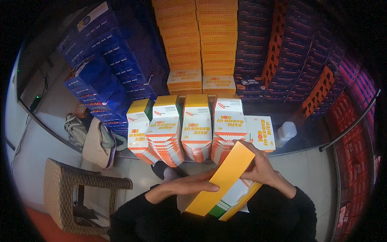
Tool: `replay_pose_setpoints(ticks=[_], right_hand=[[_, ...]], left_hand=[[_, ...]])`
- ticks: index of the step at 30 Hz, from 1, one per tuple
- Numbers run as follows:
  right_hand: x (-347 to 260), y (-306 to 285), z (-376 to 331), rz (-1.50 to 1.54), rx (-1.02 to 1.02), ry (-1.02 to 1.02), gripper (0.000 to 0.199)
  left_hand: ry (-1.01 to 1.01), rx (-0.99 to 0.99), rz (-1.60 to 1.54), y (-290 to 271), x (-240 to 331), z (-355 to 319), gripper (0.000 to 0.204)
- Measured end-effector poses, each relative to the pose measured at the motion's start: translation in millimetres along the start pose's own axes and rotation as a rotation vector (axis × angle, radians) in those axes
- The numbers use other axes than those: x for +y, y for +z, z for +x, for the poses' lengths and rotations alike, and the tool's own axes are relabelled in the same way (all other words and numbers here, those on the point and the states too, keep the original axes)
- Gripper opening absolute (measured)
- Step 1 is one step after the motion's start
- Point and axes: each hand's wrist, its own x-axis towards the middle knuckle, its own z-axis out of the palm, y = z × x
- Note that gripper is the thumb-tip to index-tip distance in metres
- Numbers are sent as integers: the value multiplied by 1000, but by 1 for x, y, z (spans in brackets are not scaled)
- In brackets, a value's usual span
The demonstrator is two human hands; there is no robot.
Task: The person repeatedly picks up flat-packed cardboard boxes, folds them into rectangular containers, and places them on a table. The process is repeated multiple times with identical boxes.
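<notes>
Gripping yellow carton, both hands

Yellow flat carton centre foreground; white-orange carton stacks behind; blue cartons left.

Stacks of white and orange cartons stand in a row on the floor, fanned at their lower ends. Behind them rise yellow box columns, with dark blue boxes leaning at the left and more dark boxes crossed by orange strips at the right. A wicker stool sits lower left. A beige bag lies near it. A white jug stands right of the cartons.
</notes>
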Motion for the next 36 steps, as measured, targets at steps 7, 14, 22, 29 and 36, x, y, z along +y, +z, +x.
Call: replay_pose_setpoints(ticks=[7,14,22,29,36], right_hand=[[-5,-1,-7,123,15,44,57],[4,4,-2,-233,53,10,60],[-13,-7,-2,19,184,264,66],[-28,-18,-14,234,134,228,66],[4,-24,-30,642,244,248,61]], left_hand=[[-335,75,-334,-9,-4,-22,74],[-52,443,-561,-11,-12,-12,74],[406,958,691,-19,-24,9,71],[501,1110,376,-23,-13,-6,52],[463,912,374,-14,-6,-35,44]])
